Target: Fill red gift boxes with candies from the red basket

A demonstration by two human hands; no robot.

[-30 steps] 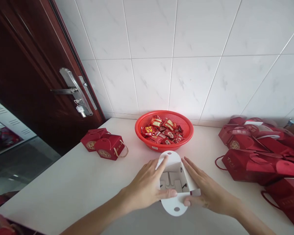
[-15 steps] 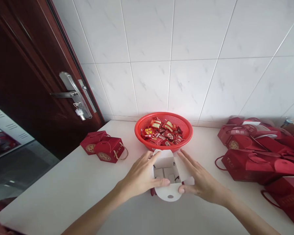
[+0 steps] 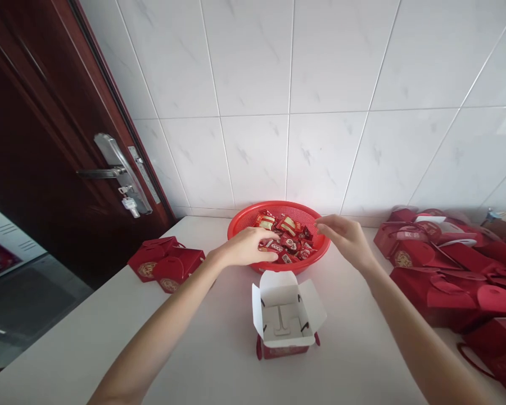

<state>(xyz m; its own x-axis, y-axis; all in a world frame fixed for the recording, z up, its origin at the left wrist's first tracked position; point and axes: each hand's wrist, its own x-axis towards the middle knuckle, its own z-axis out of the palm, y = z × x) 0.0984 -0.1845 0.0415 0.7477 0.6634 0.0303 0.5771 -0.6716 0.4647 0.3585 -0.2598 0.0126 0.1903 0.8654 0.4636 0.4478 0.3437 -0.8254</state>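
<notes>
My left hand (image 3: 251, 246) is over the left part of a red plastic basket (image 3: 236, 219), fingers apart and touching or just above the wrapped candies (image 3: 289, 243) inside. My right hand (image 3: 346, 239) hovers at the basket's right rim, its fingers bent and thumb apart, with nothing seen in it. In front of the basket stands a small gift box (image 3: 285, 349), red outside and white inside. Its flaps are spread out, and no candy shows within.
Two closed red gift boxes (image 3: 179, 264) stand on the white table (image 3: 219, 343) at the left. Many more red boxes (image 3: 447, 292) are piled at the right. A tiled wall (image 3: 253, 157) rises behind, and a dark door (image 3: 59, 140) with keys is at the left.
Both hands have left the box and moved forward to the basket. The box's flaps now stand spread, and its inside is in full sight. The view has shifted slightly.
</notes>
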